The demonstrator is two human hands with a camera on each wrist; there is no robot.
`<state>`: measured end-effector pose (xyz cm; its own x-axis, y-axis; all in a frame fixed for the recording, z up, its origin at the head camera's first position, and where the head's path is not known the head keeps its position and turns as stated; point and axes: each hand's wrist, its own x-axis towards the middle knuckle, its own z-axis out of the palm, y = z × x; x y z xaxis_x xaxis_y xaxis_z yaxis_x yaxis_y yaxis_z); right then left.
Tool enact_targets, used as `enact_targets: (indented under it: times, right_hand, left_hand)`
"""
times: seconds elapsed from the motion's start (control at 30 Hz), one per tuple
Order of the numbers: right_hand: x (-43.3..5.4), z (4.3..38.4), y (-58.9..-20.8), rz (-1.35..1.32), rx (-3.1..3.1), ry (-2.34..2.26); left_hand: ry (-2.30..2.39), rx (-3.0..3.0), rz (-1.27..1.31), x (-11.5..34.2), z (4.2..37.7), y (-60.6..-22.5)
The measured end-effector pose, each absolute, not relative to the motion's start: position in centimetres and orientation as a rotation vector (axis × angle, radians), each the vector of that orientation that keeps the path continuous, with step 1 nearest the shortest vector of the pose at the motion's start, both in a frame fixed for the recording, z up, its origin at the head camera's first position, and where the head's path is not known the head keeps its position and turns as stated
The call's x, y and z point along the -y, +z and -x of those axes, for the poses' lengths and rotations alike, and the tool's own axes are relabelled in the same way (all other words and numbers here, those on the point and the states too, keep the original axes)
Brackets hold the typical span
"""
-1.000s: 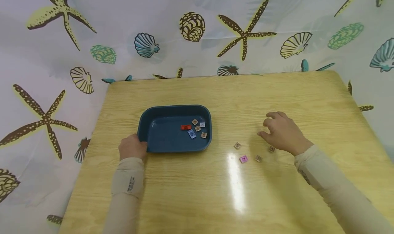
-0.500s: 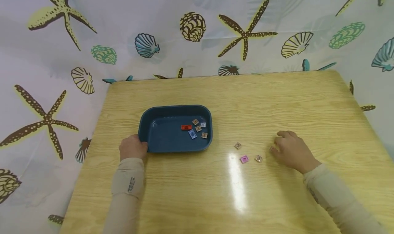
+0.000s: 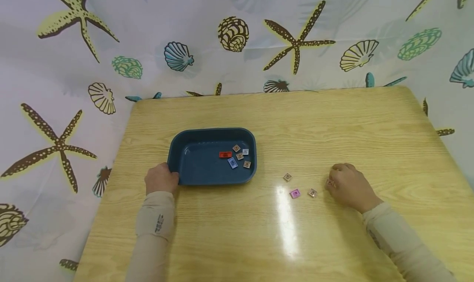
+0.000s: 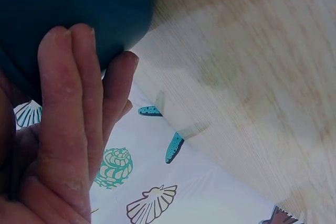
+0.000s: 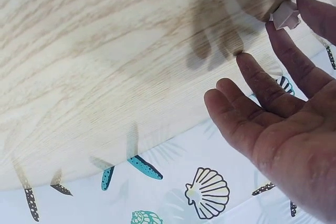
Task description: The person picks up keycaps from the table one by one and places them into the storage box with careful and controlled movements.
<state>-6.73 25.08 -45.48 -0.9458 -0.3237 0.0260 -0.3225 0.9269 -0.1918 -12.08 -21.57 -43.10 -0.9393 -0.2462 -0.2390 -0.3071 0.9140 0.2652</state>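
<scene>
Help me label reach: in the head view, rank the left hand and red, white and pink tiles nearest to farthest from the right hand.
1. Pink tile: on the table, left of the right hand.
2. White tile: in the tray, right end.
3. Red tile: also inside, farther left.
4. Left hand: at the tray's left end.

6 tiles (image 3: 232, 163) lie in the tray (image 3: 201, 164), left of 4 other tiles (image 3: 295, 193).
</scene>
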Motion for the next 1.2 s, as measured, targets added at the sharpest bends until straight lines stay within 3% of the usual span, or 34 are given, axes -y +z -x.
enact_targets:
  times: [0.47,0.83,1.2]
  right_hand:
    - [-22.7,9.1,-43.8,0.581,-3.076,-0.267]
    - [-13.2,14.3,-40.5,0.837,-3.116,-0.32]
    - [-5.9,15.8,-40.1,0.968,-3.031,-0.277]
  left_hand:
    - [0.47,-2.87,0.455,21.7,12.2,-43.0]
    - [0.483,-2.906,0.43,21.7,12.1,-43.4]
    - [0.513,-2.875,0.472,21.9,12.3,-43.5]
